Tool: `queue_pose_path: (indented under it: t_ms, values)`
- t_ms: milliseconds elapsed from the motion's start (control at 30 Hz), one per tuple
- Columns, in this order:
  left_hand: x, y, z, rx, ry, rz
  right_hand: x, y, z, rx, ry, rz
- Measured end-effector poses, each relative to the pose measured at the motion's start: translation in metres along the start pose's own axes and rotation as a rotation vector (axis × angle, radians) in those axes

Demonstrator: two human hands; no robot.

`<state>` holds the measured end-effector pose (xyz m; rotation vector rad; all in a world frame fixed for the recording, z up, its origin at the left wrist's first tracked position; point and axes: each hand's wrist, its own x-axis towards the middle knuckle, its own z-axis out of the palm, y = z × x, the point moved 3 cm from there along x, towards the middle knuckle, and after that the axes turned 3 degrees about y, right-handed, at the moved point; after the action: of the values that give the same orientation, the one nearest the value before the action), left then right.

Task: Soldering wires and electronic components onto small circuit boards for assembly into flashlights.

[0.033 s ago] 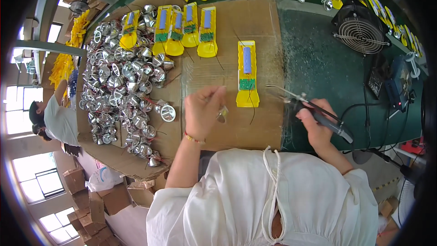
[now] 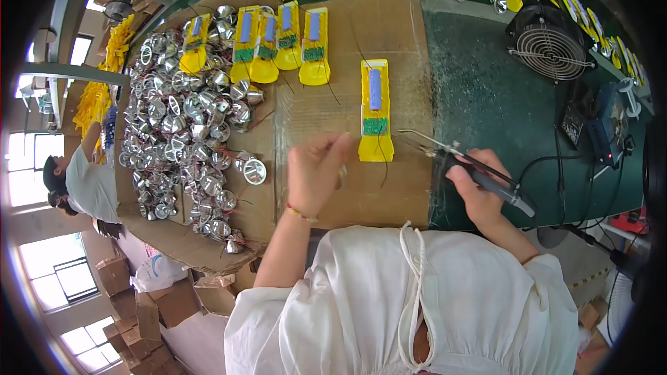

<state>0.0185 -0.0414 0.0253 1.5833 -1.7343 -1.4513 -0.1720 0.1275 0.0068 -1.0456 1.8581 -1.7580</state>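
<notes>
A yellow flashlight housing half [image 2: 377, 148] lies face up on the cardboard before me. It holds a blue cylindrical battery [image 2: 375, 90] and a small green circuit board [image 2: 375, 126], with thin black wires sticking out at both ends. My right hand [image 2: 481, 191] is closed around a soldering iron [image 2: 513, 199], whose thin tip points left, close to the board end of the housing. Left of the housing, my left hand [image 2: 316, 170] is held in a pinch above the cardboard. Something small and shiny shows below its fingers, too blurred to name.
A heap of silver reflector cups [image 2: 187, 118] fills the cardboard tray at left, with several yellow housings along its far edge. At right stand a black fan [image 2: 552, 52] and a blue soldering station [image 2: 608, 132] with cables. More housings line the back. Another person [image 2: 87, 184] is at far left.
The soldering iron's tip has come slightly left, nearer the housing. My left hand has shifted a little to the right, still pinched. The whole view has moved slightly.
</notes>
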Motion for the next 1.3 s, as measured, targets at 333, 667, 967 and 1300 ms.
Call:
queue_pose_path:
  t_ms: [333, 667, 967, 1300]
  values:
    - [0.015, -0.017, 0.026, 0.139, 0.026, 0.425, 0.012, 0.001, 0.032, 0.033, -0.105, 0.04]
    - [0.02, -0.018, 0.025, 0.142, -0.073, 0.38, 0.013, 0.015, 0.04, 0.246, -0.032, 0.355]
    - [0.022, -0.02, 0.025, 0.125, -0.09, 0.361, 0.008, 0.018, 0.039, 0.294, -0.024, 0.348]
    - [0.023, -0.017, 0.025, 0.135, -0.103, 0.313, 0.004, 0.012, 0.026, 0.287, 0.044, 0.207]
